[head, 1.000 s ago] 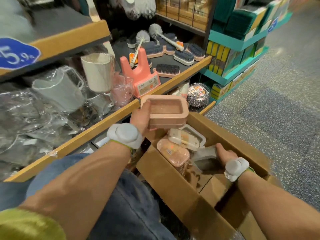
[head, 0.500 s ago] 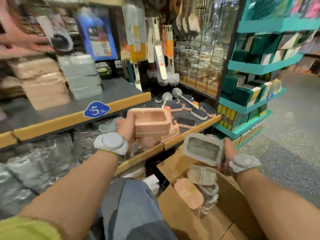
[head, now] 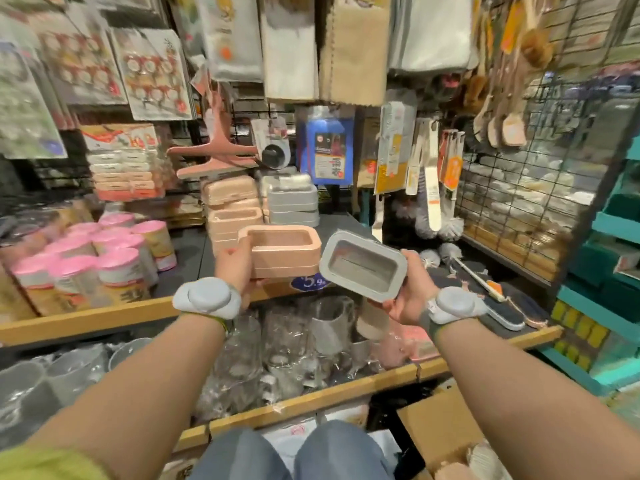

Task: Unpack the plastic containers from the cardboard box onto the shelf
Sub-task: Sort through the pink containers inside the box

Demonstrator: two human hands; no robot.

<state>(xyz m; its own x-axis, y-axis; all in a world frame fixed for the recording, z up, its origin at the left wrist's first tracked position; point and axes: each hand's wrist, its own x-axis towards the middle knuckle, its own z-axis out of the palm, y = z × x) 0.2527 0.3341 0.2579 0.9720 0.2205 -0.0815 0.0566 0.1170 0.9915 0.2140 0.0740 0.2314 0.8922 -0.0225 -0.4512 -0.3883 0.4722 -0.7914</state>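
Head view, far left: I see a cluster of pink-lidded tubs (head: pixel 104 261) standing on the upper shelf (head: pixel 86 318), whose wooden front edge runs across below them. Right of the tubs, toward the back of that shelf, sit a stack of pink containers (head: pixel 232 209) and, just beside it, a stack of grey containers (head: pixel 292 204).

In front of those stacks my left hand (head: pixel 237 268) holds a pink container (head: pixel 282 251) over the shelf, thumb on its near short end, fingers curled under the base; its open top faces me. Close beside it, my right hand (head: pixel 407 296) grips a grey container (head: pixel 362 266), tilted so its opening faces me, thumb on the right rim and fingers beneath. Whether the two containers touch I cannot tell. Each wrist carries a grey band.

Between the hands, behind them on the shelf edge, a blue price tag (head: pixel 313 281) shows. Below lies a lower shelf of clear-wrapped mugs (head: pixel 284 344). Further right, brushes (head: pixel 498 299) lie on a dark shelf, with a wire grid (head: pixel 519 188) behind.

At the bottom right, the cardboard box (head: pixel 440 427) stands open beside my knees.
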